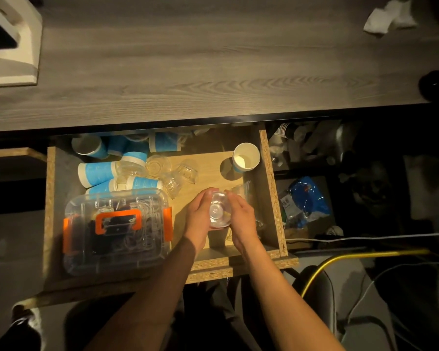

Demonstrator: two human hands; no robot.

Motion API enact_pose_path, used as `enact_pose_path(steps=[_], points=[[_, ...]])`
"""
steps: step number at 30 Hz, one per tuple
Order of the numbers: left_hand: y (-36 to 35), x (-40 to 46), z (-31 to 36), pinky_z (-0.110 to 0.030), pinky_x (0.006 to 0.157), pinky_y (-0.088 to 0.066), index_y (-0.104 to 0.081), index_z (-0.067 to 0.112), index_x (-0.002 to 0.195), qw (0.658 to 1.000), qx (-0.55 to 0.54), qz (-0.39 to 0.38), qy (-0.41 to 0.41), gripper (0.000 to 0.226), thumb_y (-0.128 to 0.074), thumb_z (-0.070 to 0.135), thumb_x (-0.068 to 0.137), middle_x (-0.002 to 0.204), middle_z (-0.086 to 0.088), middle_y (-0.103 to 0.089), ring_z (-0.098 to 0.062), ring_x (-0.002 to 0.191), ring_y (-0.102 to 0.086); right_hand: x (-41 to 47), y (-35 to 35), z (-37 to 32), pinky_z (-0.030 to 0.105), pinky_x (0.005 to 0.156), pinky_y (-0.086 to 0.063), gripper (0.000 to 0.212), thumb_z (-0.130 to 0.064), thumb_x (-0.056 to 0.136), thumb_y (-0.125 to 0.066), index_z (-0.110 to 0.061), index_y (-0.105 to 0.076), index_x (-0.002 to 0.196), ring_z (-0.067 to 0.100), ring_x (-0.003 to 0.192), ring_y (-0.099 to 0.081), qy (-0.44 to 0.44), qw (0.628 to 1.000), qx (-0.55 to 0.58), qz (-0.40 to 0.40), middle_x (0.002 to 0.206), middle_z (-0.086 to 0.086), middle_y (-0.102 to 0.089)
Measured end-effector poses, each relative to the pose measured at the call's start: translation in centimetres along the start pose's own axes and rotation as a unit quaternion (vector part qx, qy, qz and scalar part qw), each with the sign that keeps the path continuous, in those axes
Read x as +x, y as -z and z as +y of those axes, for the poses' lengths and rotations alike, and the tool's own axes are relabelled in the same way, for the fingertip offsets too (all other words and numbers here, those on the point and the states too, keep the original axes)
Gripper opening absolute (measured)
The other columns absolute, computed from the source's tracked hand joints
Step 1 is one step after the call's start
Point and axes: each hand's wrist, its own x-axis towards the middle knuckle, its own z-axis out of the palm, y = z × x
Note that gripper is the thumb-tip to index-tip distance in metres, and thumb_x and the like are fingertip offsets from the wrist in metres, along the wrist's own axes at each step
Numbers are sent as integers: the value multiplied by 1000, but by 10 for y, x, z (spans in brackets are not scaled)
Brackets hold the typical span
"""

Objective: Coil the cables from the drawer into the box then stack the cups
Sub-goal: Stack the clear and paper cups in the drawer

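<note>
Open drawer point(270, 188), both hands' fingers point(205, 198) gripping clear cup point(218, 211); closed box point(117, 229) left, paper cups point(99, 173) behind

Rear of the open drawer point(51, 198) lost in shadow beneath the desk point(188, 59), blue paper cups point(127, 150) there only partly visible. Cables inside the closed clear box point(117, 231) an indistinct tangle. White stand point(13, 44) cut off at the left edge, clutter point(312, 148) right of the drawer too dark to identify.
</note>
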Motion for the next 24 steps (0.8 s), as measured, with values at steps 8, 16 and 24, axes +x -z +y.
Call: enact_pose_path(steps=[8, 16, 24], points=[[16, 21, -5, -36, 71, -58, -64, 27, 121, 998, 33, 49, -7, 27, -46, 35, 104, 130, -2, -57, -25, 116, -54, 42, 15, 14, 25, 100, -39, 51, -20, 96, -61, -5, -45, 142, 24, 127, -53, 91, 943, -291, 138, 138, 10, -54], [28, 29, -6, -44, 80, -57, -66, 31, 112, 996, -23, 63, 57, 19, -51, 36, 101, 127, -2, -56, -29, 115, -54, 49, 19, 14, 27, 62, -46, 34, -12, 92, -63, -18, -60, 59, 5, 56, -51, 156, 954, -226, 116, 56, -9, -56], [19, 19, 1, -51, 95, -51, -65, 29, 118, 997, -35, -27, 63, 41, -47, 58, 96, 124, -8, -67, -30, 112, -63, -5, 14, 18, 25, 98, -33, 37, -44, 98, -47, -20, -74, 106, 10, 104, -54, 306, 857, -409, -67, 102, -6, -70]])
